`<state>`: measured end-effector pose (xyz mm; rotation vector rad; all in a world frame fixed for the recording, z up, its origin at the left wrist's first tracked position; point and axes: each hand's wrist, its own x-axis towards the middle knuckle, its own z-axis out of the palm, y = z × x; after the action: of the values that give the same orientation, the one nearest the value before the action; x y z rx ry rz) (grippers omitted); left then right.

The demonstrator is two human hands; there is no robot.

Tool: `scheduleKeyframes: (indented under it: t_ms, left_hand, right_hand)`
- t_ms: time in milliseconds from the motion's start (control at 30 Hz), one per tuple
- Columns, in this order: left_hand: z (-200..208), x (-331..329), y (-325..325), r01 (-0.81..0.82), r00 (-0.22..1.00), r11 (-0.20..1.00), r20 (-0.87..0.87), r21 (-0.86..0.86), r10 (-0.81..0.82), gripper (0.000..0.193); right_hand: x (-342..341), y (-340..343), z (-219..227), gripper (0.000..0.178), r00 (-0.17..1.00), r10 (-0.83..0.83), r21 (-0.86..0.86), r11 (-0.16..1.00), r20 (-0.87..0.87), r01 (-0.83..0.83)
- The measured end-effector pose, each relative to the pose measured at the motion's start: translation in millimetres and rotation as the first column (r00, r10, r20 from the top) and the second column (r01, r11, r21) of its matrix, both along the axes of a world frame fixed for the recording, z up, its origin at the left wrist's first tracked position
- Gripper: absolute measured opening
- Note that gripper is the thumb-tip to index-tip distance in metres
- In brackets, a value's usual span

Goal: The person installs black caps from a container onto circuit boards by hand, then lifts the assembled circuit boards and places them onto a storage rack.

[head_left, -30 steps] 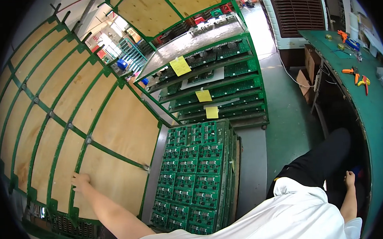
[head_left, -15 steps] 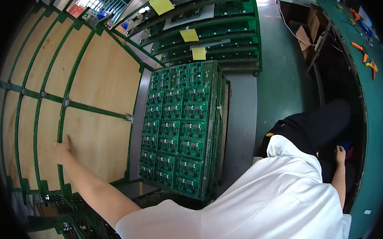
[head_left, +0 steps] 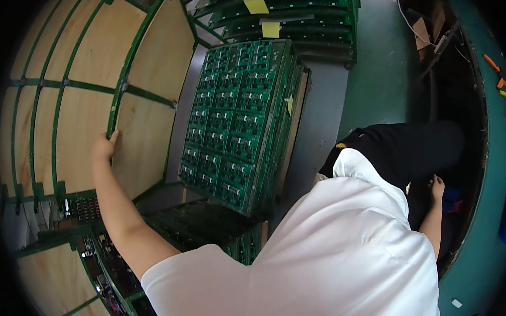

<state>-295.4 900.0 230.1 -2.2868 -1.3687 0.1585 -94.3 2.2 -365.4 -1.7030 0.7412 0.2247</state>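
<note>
My left hand (head_left: 103, 147) is closed round the green metal edge of a wood-panelled frame (head_left: 141, 126), the frontmost of several standing upright side by side on the left. Its thumb lies along the edge; the other fingers are partly hidden behind it. This frame stands apart from the wooden frames (head_left: 85, 126) behind it. My right hand (head_left: 436, 188) hangs low by my dark trousers, under the edge of the green table. It is small and in shadow, and whether its fingers hold anything cannot be made out.
A stack of trays with green circuit boards (head_left: 228, 116) stands in front of me. Beyond it is a green rack (head_left: 315, 34) with yellow notes (head_left: 270, 30). The green table (head_left: 495, 204) runs along the right, with orange-handled tools (head_left: 501, 83). Cluttered shelving (head_left: 108, 260) is at lower left.
The frontmost wooden frame has swung right, away from the frames behind it, with my left hand still on its edge. My view has shifted, so the tray stack sits higher in the picture.
</note>
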Motion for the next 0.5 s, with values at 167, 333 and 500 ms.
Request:
scheduleKeyframes:
  t_ms: [167, 333, 500]
  left_hand:
    - [-38.2, -15.5, -37.5, 0.177, 0.982, 0.974, 0.088, -0.145, -0.165, 0.052]
    - [-88.9, 0.4, -81.2, 0.208, 0.978, 0.970, 0.016, -0.123, -0.207, 0.049]
    - [-138.8, 2.1, -122.5, 0.426, 0.905, 0.889, 0.092, -0.170, -0.416, 0.034]
  right_hand:
    - [23.2, 5.5, -13.2, 0.016, 1.000, -0.004, 0.152, 0.988, 0.008, 0.002]
    - [25.0, 1.2, -32.0, 0.016, 1.000, -0.012, 0.191, 0.982, 0.014, 0.009]
    - [26.5, 4.9, -29.9, 0.023, 1.000, -0.011, 0.197, 0.980, 0.014, 0.008]
